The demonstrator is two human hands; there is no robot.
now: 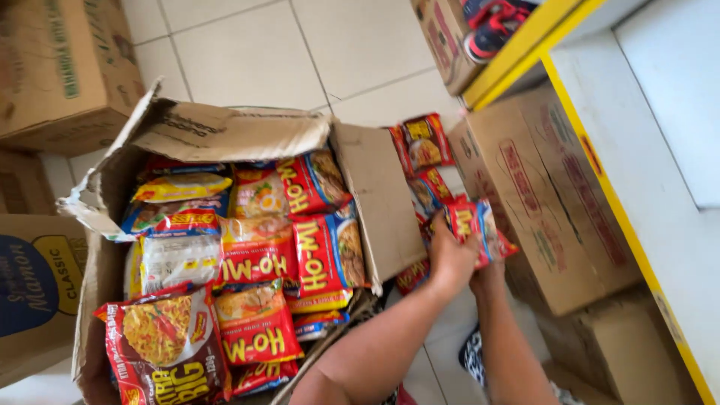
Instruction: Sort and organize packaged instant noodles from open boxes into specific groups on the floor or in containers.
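My left hand [450, 259] and my right hand [489, 276] are together on a small bunch of red instant noodle packets [474, 223], held just right of an open cardboard box [379, 199]. The right hand is mostly hidden under the packets and behind the left hand. The box is packed with several red, yellow and dark red noodle packets [259, 259]. More red packets [426, 142] lie in a row on the tiled floor between the open box and a shut carton.
A shut brown carton [551, 199] stands right of my hands, beside a white shelf with a yellow edge [607, 187]. More cartons sit at the left [64, 67] and far back [442, 37]. A shoe [491, 26] lies at the top.
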